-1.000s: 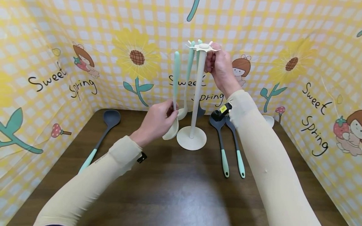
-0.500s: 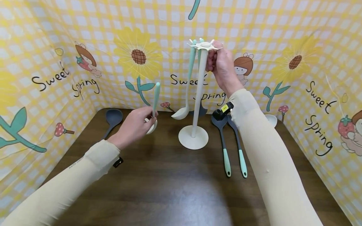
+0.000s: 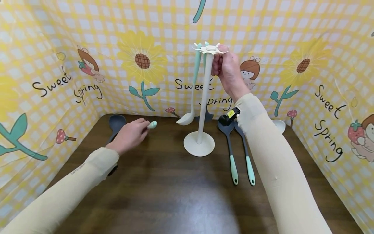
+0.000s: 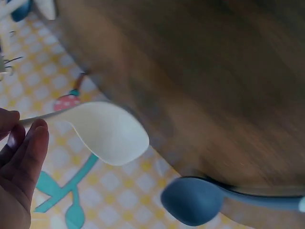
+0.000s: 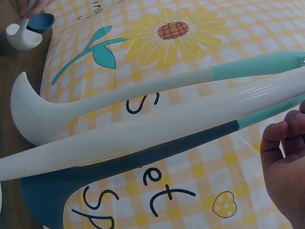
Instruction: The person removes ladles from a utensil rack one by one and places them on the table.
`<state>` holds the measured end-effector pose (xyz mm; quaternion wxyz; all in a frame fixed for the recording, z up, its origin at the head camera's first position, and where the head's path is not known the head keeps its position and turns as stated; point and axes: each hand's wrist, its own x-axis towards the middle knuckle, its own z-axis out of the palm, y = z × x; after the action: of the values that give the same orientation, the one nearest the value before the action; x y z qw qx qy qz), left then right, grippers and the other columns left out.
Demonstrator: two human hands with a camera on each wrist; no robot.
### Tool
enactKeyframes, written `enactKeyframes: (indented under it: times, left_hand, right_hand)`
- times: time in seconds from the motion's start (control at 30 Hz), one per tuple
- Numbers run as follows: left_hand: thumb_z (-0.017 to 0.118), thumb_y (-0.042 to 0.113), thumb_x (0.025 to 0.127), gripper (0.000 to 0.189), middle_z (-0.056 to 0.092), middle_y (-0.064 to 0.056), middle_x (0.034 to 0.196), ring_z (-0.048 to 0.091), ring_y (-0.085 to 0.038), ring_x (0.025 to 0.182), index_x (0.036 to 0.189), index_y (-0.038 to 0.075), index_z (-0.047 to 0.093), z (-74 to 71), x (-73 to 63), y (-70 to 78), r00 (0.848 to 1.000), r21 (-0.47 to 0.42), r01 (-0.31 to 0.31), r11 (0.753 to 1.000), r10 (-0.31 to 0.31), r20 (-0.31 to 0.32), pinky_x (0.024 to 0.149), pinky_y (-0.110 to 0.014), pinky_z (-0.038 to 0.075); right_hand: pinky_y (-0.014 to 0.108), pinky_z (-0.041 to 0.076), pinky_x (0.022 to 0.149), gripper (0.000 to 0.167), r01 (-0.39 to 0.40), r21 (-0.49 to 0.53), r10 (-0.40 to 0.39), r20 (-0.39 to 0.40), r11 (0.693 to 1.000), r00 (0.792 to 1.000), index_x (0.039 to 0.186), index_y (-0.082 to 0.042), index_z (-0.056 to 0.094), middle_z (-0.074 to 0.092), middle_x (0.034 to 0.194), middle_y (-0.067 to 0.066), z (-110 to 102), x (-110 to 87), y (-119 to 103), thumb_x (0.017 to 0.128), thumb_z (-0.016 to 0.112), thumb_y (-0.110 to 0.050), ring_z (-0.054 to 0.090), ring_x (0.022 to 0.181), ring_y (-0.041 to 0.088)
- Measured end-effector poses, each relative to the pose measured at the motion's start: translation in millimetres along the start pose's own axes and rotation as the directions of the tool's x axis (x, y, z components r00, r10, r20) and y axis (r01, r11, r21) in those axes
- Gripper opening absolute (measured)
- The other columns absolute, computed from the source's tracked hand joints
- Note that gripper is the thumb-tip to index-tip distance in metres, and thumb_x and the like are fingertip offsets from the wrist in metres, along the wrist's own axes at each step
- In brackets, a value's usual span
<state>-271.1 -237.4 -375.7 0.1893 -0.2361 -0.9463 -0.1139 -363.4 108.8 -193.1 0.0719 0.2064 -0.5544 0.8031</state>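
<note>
In the head view my left hand holds a white ladle whose mint handle end points toward the camera. The ladle's bowl hangs clear of my fingers in the left wrist view. My right hand grips the hooked top of a white utensil stand, which stands upright on its round base. From the stand's hooks hang another white ladle and a dark blue utensil, both with mint handles. My right fingertips are partly hidden behind the hooked top.
A dark blue spoon lies at the back left, beside my left hand. Two dark utensils with mint handles, one nearer and one farther right, lie right of the stand. A white utensil head shows behind my right sleeve. Patterned cloth walls surround the table.
My left hand has moved left and away from the stand with the ladle, and the handle has tipped toward the camera. My right hand keeps its hold on the stand's top.
</note>
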Motion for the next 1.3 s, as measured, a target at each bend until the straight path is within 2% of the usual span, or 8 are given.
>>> enactKeyframes:
  times: [0.23,0.47,0.6,0.73,0.9,1.0,1.13,1.3]
  left_hand:
    - [0.068,0.006,0.091,0.012,0.061,-0.009,0.098,0.064,-0.023,0.069,0.103,0.008,0.067,19.7,-5.5,-20.1,0.989,0.116,-0.148,0.982,0.147,0.020,0.056,-0.037,0.052]
    - [0.073,-0.001,0.082,0.018,0.058,-0.008,0.084,0.060,-0.023,0.065,0.092,0.011,0.066,32.7,0.0,-25.2,0.943,0.259,-0.329,0.908,0.330,0.039,0.050,-0.039,0.051]
    - [0.076,0.002,0.079,0.019,0.062,-0.006,0.080,0.063,-0.021,0.063,0.087,0.016,0.066,41.7,-1.4,-29.3,0.930,0.312,-0.366,0.876,0.347,0.118,0.052,-0.043,0.053]
    - [0.074,0.004,0.079,0.017,0.065,-0.003,0.072,0.063,-0.019,0.062,0.082,0.018,0.065,48.0,-5.3,-32.7,0.928,0.323,-0.359,0.875,0.300,0.219,0.050,-0.042,0.052]
    - [0.071,0.000,0.078,0.021,0.067,-0.002,0.071,0.061,-0.016,0.062,0.080,0.020,0.065,50.9,-11.3,-35.2,0.926,0.285,-0.307,0.908,0.215,0.311,0.050,-0.040,0.050]
    - [0.069,0.001,0.079,0.019,0.069,-0.001,0.075,0.061,-0.016,0.065,0.083,0.020,0.068,49.6,-13.9,-33.3,0.927,0.244,-0.230,0.942,0.136,0.351,0.053,-0.041,0.051]
    - [0.063,0.013,0.088,0.009,0.069,0.001,0.079,0.061,-0.016,0.068,0.089,0.018,0.071,48.3,-13.2,-26.5,0.917,0.129,-0.015,0.992,-0.037,0.398,0.061,-0.041,0.052]
    - [0.064,0.023,0.091,0.012,0.068,0.001,0.077,0.058,-0.015,0.068,0.088,0.013,0.071,49.8,-11.2,-21.2,0.888,-0.026,0.236,0.971,-0.205,0.412,0.068,-0.036,0.050]
  right_hand:
    - [0.028,0.032,0.053,0.043,-0.008,-0.004,0.008,0.001,1.000,1.000,0.068,-0.008,0.046,0.041,0.059,0.004,2,-0.2,2,0.104,0.048,-0.030,0.031,0.054,0.019]
    - [0.027,0.031,0.053,0.042,-0.005,-0.007,0.005,-0.008,1.000,1.000,0.068,-0.008,0.045,0.041,0.060,0.004,0,-1.8,-3,0.104,0.048,-0.029,0.031,0.055,0.019]
    - [0.027,0.032,0.053,0.042,-0.003,-0.001,0.003,-0.007,1.000,1.000,0.068,-0.008,0.046,0.042,0.060,0.004,0,-2.8,-2,0.104,0.048,-0.029,0.032,0.055,0.019]
    - [0.028,0.033,0.052,0.042,0.006,-0.002,-0.006,0.001,1.000,1.000,0.068,-0.007,0.046,0.041,0.059,0.004,1,-2.8,0,0.104,0.048,-0.029,0.032,0.055,0.019]
    - [0.028,0.032,0.051,0.042,0.003,0.020,-0.003,-0.005,1.000,1.000,0.066,-0.007,0.046,0.042,0.057,0.004,3,-3.1,1,0.102,0.050,-0.028,0.032,0.053,0.018]
    - [0.028,0.033,0.051,0.041,0.005,0.020,-0.005,0.001,1.000,1.000,0.067,-0.006,0.046,0.042,0.057,0.004,4,-3.5,2,0.103,0.049,-0.027,0.033,0.053,0.019]
    - [0.028,0.032,0.052,0.041,0.008,0.006,-0.008,0.006,1.000,1.000,0.068,-0.007,0.045,0.042,0.059,0.004,5,-3.6,1,0.103,0.048,-0.029,0.032,0.054,0.019]
    - [0.028,0.032,0.052,0.041,0.011,0.004,-0.011,0.001,1.000,1.000,0.068,-0.008,0.046,0.042,0.059,0.004,5,-3.5,0,0.102,0.048,-0.029,0.031,0.054,0.019]
